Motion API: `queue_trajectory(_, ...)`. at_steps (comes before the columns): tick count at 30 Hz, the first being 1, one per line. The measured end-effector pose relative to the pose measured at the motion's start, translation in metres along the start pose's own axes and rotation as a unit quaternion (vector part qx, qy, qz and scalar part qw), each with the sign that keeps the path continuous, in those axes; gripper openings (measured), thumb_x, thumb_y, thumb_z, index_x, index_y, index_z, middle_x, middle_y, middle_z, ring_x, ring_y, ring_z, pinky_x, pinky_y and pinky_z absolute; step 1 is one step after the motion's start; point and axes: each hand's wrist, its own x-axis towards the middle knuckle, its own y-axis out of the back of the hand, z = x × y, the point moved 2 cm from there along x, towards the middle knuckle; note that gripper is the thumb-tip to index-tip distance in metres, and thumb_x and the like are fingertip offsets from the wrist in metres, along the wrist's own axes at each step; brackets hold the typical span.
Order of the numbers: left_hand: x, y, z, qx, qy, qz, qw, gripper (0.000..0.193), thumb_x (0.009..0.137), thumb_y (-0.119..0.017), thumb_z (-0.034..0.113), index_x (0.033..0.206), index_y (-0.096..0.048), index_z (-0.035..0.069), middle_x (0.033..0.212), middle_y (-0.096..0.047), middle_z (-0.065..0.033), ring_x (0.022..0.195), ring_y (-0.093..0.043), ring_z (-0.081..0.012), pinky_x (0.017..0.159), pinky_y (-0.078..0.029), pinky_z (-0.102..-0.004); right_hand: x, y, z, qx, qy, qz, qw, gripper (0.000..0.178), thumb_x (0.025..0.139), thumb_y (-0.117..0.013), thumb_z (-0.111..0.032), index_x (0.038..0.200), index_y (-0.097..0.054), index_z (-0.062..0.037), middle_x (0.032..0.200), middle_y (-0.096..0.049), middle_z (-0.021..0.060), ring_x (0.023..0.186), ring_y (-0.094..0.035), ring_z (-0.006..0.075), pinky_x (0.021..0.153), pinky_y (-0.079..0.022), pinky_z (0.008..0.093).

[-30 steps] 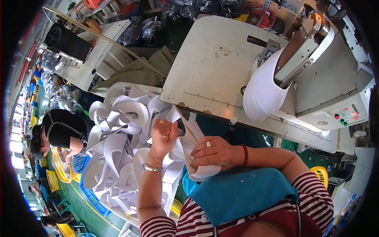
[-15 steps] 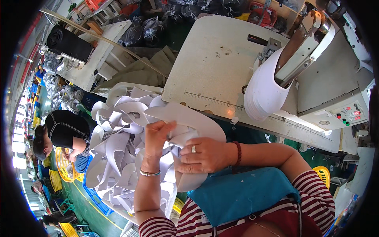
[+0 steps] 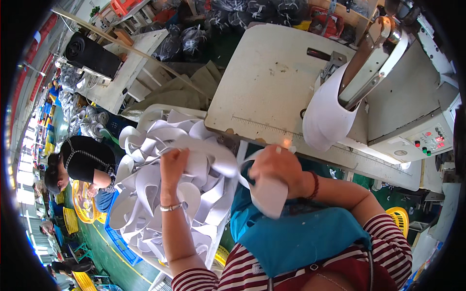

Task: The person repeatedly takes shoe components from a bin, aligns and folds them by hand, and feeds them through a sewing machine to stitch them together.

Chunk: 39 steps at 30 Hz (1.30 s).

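Observation:
A heap of white curved sheet pieces fills a pale bin on my left. Over its upper part, my left hand has its fingers curled closed at the edge of a smooth white curved piece. Farther right, in front of the machine table, my right hand is smeared by motion. Its fingers grip another white curved piece, which hangs below the palm above the teal cloth on my lap. A stack of similar white pieces hangs bent over the machine's metal arm.
The machine's pale table lies ahead, with a ruler scale along its near edge. A control box with lit buttons stands at right. A co-worker bends beside yellow baskets at left. Dark plastic bags lie at the back.
My hands have moved apart: the right swung right and slightly up with a white piece, the left shifted left over the heap. The view has shifted slightly.

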Motion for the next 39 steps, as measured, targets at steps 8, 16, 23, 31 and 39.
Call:
queue_trajectory(8, -0.046, 0.012, 0.124, 0.17, -0.109, 0.028, 0.979, 0.027, 0.078, -0.063, 0.028, 0.072, -0.063, 0.001, 0.075, -0.065, -0.0081, 0.071, -0.061, -0.0245, 0.077, -0.044, -0.037, 0.001, 0.036, 0.009, 0.242, -0.333, 0.017, 0.911, 0.044, 0.078, -0.064, -0.015, 0.115, -0.044, -0.0037, 0.104, -0.054, 0.008, 0.094, -0.053, 0.0161, 0.083, -0.042, 0.0302)
queue_trajectory(16, -0.059, -0.071, 0.24, -0.339, -0.044, -0.436, 0.833, 0.029, 0.082, -0.067, 0.022, 0.097, -0.06, -0.002, 0.085, -0.063, -0.0025, 0.08, -0.055, -0.0084, 0.076, -0.042, -0.0222, 0.009, 0.086, -0.022, 0.098, -0.269, 0.091, 0.954, 0.037, 0.079, -0.064, -0.012, 0.11, -0.046, -0.003, 0.091, -0.058, 0.008, 0.081, -0.059, 0.0187, 0.072, -0.046, 0.0306)
queue_trajectory(23, -0.06, -0.094, 0.283, -0.492, 0.003, -0.473, 0.731, 0.024, 0.083, -0.065, 0.018, 0.098, -0.063, -0.001, 0.087, -0.066, -0.0058, 0.079, -0.059, -0.0115, 0.076, -0.046, -0.0251, 0.0, 0.132, -0.037, 0.304, -0.255, 0.17, 0.902, 0.046, 0.083, -0.057, -0.002, 0.126, -0.041, -0.0031, 0.105, -0.058, 0.0084, 0.088, -0.058, 0.0135, 0.076, -0.046, 0.0248)
queue_trajectory(31, -0.063, -0.104, 0.301, -0.514, -0.075, -0.359, 0.776, 0.025, 0.086, -0.062, 0.018, 0.104, -0.062, 0.0, 0.092, -0.066, -0.0057, 0.08, -0.059, -0.0097, 0.074, -0.047, -0.0227, -0.004, 0.149, -0.073, -0.155, -0.128, 0.199, 0.959, 0.024, 0.08, -0.062, -0.011, 0.101, -0.056, -0.0013, 0.096, -0.057, 0.014, 0.084, -0.057, 0.0262, 0.072, -0.045, 0.0311)
queue_trajectory(39, -0.051, -0.076, 0.296, -0.288, -0.473, -0.32, 0.769, 0.031, 0.089, -0.048, 0.022, 0.105, -0.058, -0.002, 0.096, -0.062, -0.0122, 0.089, -0.057, -0.0201, 0.079, -0.042, -0.0284, -0.002, 0.163, -0.04, 0.231, -0.231, 0.297, 0.897, 0.018, 0.093, -0.049, -0.014, 0.101, -0.056, -0.0005, 0.085, -0.058, -0.0007, 0.08, -0.051, 0.0047, 0.071, -0.043, 0.0213)
